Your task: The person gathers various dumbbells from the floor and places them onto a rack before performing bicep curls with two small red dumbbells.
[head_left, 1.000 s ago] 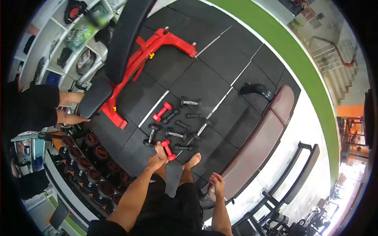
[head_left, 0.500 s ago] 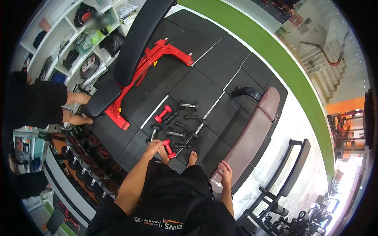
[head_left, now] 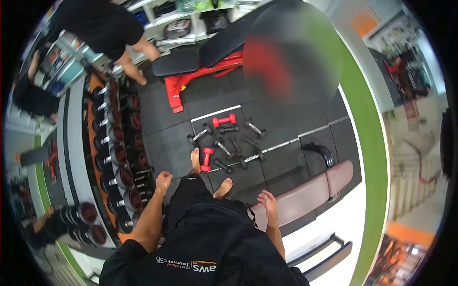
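Right hand (head_left: 267,202) held loosely spread, left hand (head_left: 163,182) seen with closure unclear, two all-red dumbbells (head_left: 206,159), eight black-headed dumbbells (head_left: 223,148) strewn beyond both.

A barefoot person in black stands over two red dumbbells (head_left: 206,159) and a cluster of black dumbbells (head_left: 229,128) strewn across a dark tiled floor (head_left: 164,140), left hand (head_left: 163,182) loosely curled and right hand (head_left: 267,200), fingers apart, at the near end of a brown bench (head_left: 305,199). Rows of round-headed dumbbells (head_left: 118,155) line the person's left, while a second person (head_left: 102,28) stands near a red-framed bench (head_left: 176,62) with black pads.
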### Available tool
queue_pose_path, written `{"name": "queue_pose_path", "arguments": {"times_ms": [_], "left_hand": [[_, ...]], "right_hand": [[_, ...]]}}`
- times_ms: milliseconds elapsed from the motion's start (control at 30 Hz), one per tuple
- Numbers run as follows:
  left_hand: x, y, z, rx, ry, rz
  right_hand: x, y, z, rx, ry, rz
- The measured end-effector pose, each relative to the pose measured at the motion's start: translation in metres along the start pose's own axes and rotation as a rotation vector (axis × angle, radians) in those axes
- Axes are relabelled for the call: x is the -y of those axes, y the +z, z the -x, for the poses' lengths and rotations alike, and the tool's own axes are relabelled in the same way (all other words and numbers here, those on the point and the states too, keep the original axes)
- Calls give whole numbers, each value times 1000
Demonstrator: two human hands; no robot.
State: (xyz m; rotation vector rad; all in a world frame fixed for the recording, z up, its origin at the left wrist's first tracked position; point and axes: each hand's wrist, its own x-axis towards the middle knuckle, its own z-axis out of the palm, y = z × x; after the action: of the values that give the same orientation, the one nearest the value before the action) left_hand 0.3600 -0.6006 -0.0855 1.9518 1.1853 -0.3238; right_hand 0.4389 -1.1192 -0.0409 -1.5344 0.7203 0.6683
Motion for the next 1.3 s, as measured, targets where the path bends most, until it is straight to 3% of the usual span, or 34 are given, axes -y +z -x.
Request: {"name": "queue_pose_path", "arguments": {"times_ms": [133, 267, 367, 533, 667, 933, 1300], "left_hand": [[103, -3, 70, -148, -271, 148], [145, -7, 124, -314, -449, 363], [178, -2, 128, -348, -285, 732], [110, -50, 159, -325, -177, 992], [101, -89, 174, -333, -11, 1145], [155, -162, 196, -443, 52, 1334], [224, -220, 241, -670, 72, 1605]], "right_hand": [[-3, -11, -20, 93, 113, -172], [12, 11, -50, 236, 78, -54], [59, 64, -51, 435, 47, 54], [113, 170, -48, 812, -6, 161], [129, 261, -20, 975, -7, 313], [97, 435, 97, 1433, -22, 605], [15, 600, 252, 1802, 288, 739]]}}
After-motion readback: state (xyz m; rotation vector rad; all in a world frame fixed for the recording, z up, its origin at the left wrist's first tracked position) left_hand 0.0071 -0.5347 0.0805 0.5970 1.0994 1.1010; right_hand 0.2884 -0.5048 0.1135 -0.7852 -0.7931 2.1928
